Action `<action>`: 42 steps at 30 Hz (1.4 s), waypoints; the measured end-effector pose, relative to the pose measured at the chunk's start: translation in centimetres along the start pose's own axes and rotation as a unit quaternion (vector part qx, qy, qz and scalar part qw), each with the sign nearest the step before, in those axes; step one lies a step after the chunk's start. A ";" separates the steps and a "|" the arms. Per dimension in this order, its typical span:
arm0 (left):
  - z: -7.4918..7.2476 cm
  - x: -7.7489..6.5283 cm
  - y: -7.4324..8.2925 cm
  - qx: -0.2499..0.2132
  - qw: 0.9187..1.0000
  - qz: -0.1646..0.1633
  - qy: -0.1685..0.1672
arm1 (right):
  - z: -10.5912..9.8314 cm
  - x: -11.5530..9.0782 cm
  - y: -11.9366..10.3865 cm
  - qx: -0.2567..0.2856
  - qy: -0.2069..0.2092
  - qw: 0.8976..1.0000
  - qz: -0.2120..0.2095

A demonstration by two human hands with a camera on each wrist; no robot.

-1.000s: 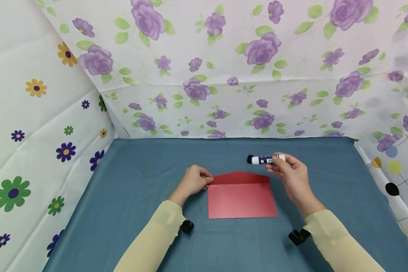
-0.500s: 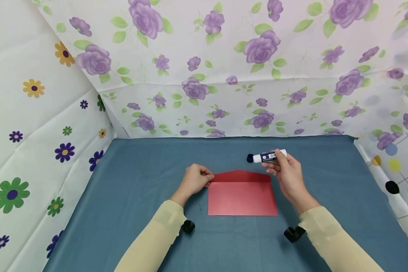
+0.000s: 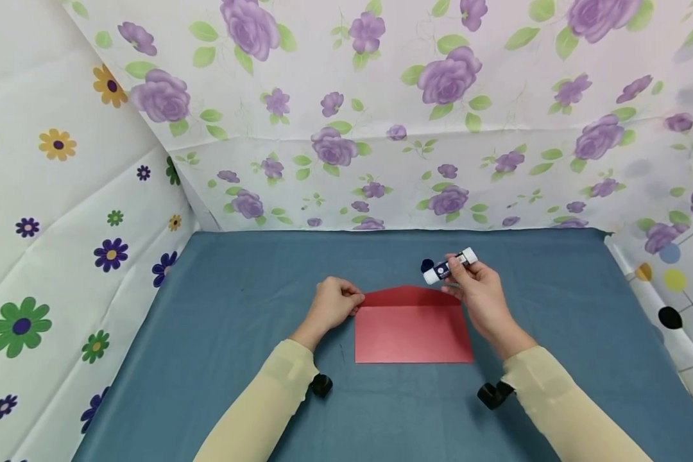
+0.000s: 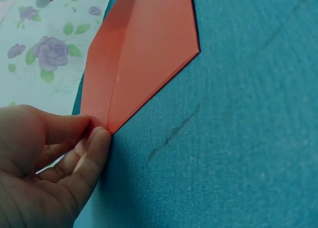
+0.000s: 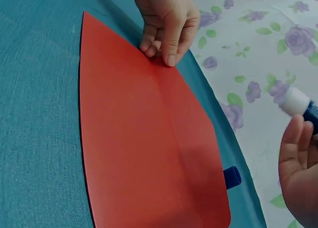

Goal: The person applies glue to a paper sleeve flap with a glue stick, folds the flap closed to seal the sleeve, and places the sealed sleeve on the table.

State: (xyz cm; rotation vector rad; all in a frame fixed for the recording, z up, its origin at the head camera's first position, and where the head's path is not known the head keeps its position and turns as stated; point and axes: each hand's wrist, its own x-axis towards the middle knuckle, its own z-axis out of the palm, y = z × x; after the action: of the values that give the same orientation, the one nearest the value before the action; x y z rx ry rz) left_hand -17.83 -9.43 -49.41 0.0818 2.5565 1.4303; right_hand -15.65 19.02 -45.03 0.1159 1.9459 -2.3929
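A red envelope (image 3: 414, 335) lies on the blue cloth with its flap (image 3: 407, 296) unfolded toward the back. At its left end, my left hand (image 3: 330, 303) pinches the flap's corner between thumb and fingers, as the left wrist view shows closely. My right hand (image 3: 482, 298) holds a white and dark blue glue stick (image 3: 442, 271) over the flap's right part, one white end slanting down to the left. In the right wrist view that white end (image 5: 295, 101) appears apart from the paper. A dark blue cap (image 5: 232, 177) sits on the cloth just behind the flap.
Blue cloth (image 3: 231, 333) covers the table around the envelope. A white sheet with purple roses (image 3: 335, 147) rises behind the back edge. Another flowered sheet (image 3: 63, 256) hangs at the left. Black wrist cameras (image 3: 321, 385) sit beneath both sleeves.
My right hand has moved left, and the glue stick has tilted from nearly level to slanting, its left white end lower and nearer the flap. The left hand keeps its pinch on the corner.
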 end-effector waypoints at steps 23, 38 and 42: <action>-1.9 -0.7 -0.2 0.090 0.994 0.055 -0.026 | 4.1 -1.1 3.0 -0.115 -0.048 0.992 -0.003; -1.5 -1.9 0.4 0.227 0.964 0.120 -0.065 | 7.1 -2.3 1.5 -0.210 -0.066 0.975 -0.016; -1.2 -3.1 1.0 0.302 0.931 0.198 -0.053 | 7.4 -2.5 1.3 -0.221 -0.053 0.974 -0.019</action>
State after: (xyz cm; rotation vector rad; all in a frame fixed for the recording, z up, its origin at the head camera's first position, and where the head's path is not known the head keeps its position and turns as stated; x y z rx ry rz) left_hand -15.06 -10.36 -47.46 0.7807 2.8918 0.6405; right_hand -13.20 11.50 -44.53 -0.0692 2.3826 -1.8758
